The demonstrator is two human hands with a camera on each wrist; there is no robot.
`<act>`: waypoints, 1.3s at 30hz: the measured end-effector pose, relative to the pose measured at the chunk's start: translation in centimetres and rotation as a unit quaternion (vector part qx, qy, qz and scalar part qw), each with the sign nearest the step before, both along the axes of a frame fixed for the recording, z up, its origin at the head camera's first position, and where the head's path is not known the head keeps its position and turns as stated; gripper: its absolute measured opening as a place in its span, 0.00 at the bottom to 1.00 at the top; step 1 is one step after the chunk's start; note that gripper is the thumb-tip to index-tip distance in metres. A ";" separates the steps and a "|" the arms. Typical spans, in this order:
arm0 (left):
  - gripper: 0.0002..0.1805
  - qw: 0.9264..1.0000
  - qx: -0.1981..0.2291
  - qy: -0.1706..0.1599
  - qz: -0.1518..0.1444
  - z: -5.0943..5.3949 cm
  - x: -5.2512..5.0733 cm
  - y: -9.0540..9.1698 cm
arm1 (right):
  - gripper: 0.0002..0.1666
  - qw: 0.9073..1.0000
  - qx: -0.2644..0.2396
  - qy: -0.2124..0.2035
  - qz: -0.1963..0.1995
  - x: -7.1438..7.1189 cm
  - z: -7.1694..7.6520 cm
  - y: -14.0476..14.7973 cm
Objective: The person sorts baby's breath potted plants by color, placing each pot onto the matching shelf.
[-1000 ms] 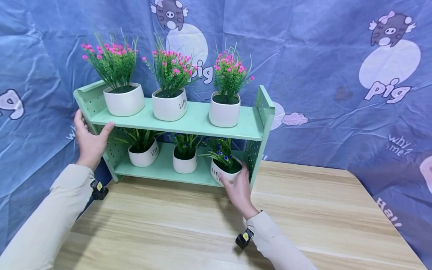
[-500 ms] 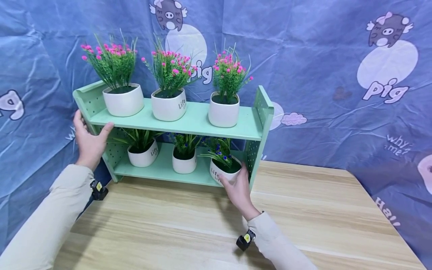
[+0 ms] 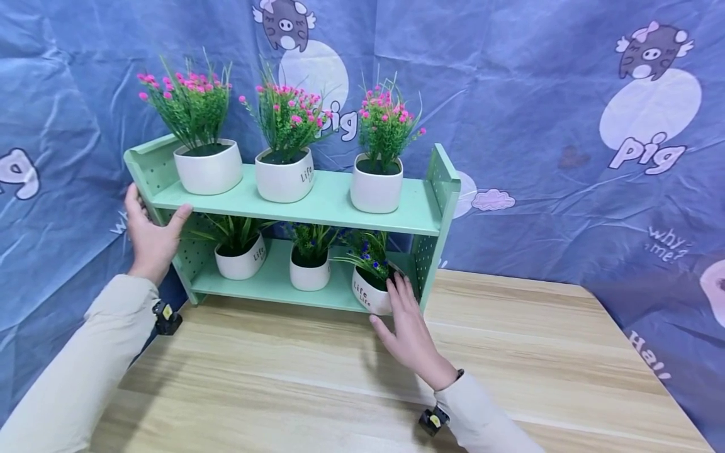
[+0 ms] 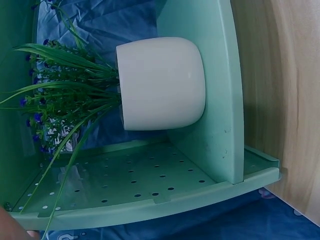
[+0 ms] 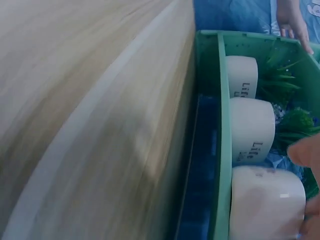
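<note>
A mint-green two-tier shelf (image 3: 334, 198) stands on the table. My left hand (image 3: 151, 242) grips its left side panel, thumb in front and fingertips hidden behind the panel. My right hand (image 3: 410, 333) has its fingers extended against the right side of the lower right white flowerpot (image 3: 368, 294), its thumb away from the pot. That pot holds grassy leaves and blue flowers. Left of it on the lower tier are a middle flowerpot (image 3: 309, 275) and a left flowerpot (image 3: 240, 261). The left wrist view shows a plain white flowerpot (image 4: 162, 85) inside the shelf.
On the upper tier stand three white flowerpots with pink flowers: left (image 3: 208, 168), middle (image 3: 283, 179) and right (image 3: 376, 189). The wood-grain table (image 3: 272, 377) extends in front. A blue printed cloth (image 3: 527, 126) hangs behind.
My right hand has loosened its grip on the lower right pot, drawn slightly back to the right and straightened its fingers. The left hand and shelf look unchanged.
</note>
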State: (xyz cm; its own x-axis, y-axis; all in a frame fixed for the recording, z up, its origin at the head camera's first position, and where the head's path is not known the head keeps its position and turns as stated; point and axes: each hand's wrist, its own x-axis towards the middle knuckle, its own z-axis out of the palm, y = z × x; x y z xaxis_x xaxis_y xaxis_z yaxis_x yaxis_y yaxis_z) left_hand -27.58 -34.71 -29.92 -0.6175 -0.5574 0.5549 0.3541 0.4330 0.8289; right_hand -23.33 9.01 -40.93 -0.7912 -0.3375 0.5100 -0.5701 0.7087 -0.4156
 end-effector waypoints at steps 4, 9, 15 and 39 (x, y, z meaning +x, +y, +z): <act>0.45 1.000 -0.002 0.003 0.001 0.0 0.0 0.1 | 0.45 0.998 0.063 0.017 0.021 -0.2 0.2 1.1; 0.45 1.000 -0.003 0.000 0.002 0.0 0.0 0.0 | 0.47 0.992 0.112 0.037 0.054 -0.5 0.3 2.2; 0.45 1.000 -0.002 -0.002 0.000 -0.1 0.0 -0.1 | 0.51 0.982 0.162 0.072 0.065 -0.5 0.1 2.6; 0.45 1.000 0.002 -0.006 0.000 0.1 0.0 0.1 | 0.55 0.977 0.178 0.061 -0.104 -1.2 -0.5 -3.3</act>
